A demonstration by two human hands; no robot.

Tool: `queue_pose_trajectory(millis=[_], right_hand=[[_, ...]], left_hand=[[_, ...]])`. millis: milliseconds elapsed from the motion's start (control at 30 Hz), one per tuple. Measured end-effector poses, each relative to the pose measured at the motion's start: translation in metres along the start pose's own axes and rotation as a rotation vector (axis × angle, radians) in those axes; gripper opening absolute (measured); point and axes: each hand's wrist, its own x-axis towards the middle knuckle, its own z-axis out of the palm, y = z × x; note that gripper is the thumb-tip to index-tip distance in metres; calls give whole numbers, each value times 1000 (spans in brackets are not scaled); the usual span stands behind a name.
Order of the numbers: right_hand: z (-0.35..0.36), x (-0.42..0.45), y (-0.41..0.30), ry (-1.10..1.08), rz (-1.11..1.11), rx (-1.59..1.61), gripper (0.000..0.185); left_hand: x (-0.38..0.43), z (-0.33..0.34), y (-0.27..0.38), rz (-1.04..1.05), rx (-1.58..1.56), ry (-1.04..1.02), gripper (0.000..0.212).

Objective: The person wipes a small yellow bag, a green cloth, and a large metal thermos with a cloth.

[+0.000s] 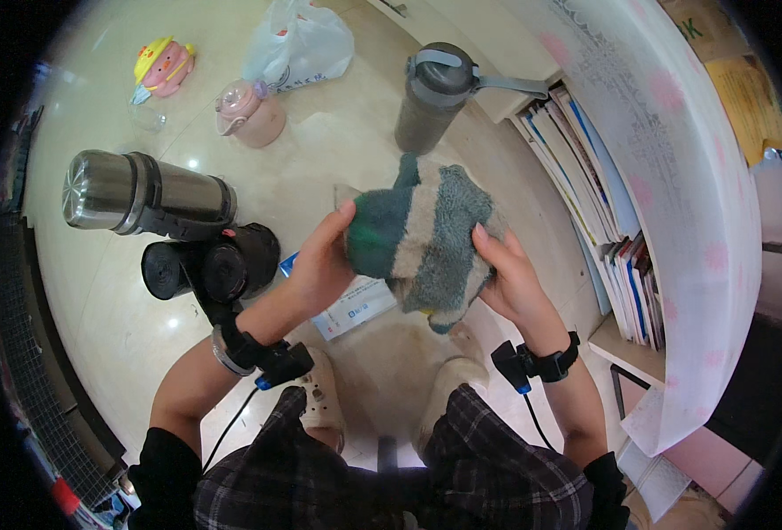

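Observation:
A striped cloth point(424, 232) in green, grey and beige, with a fluffy surface, is stretched between both hands above the floor. My left hand point(321, 258) grips its left edge, the thumb on top. My right hand point(513, 271) pinches its right side, thumb on top and fingers beneath. Partly under the cloth and my left hand lies a white and blue printed packet point(358, 315) on the floor. Just beyond the cloth stands a dark grey bottle point(427, 106) with a carrying strap.
A steel thermos point(159, 192) lies at the left beside rolls of black plastic bags point(225, 268). Farther off are a pink bottle point(258, 119), a white plastic bag point(305, 46) and a pink toy figure point(166, 66). Shelves of books point(576, 165) line the right, beside a patterned tablecloth point(689, 199).

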Motion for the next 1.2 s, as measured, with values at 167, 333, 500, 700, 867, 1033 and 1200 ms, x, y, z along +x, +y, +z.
queue_pose_trajectory(millis=[167, 333, 500, 700, 867, 1033, 1200], right_hand=[[-13, -2, 0, 12, 10, -24, 38], [-9, -16, -17, 0, -120, -312, 36], [-4, -10, -46, -373, -407, -808, 41], [-12, -12, -36, -313, -470, -871, 43], [3, -15, -35, 3, -340, -597, 31], [-16, -13, -34, -61, -650, -1038, 30], [-13, -18, -37, 54, -655, -1117, 30]], left_hand=[[-3, 8, 11, 5, 238, 56, 41], [-16, 30, 35, 78, 549, 5, 28], [-8, 24, 52, 355, 889, -353, 10], [-4, 11, 38, 476, 765, -109, 15], [-6, 1, 38, 679, 898, -31, 26], [-15, 11, 42, 1236, 1273, -62, 33], [-17, 6, 45, 883, 1515, -54, 36]])
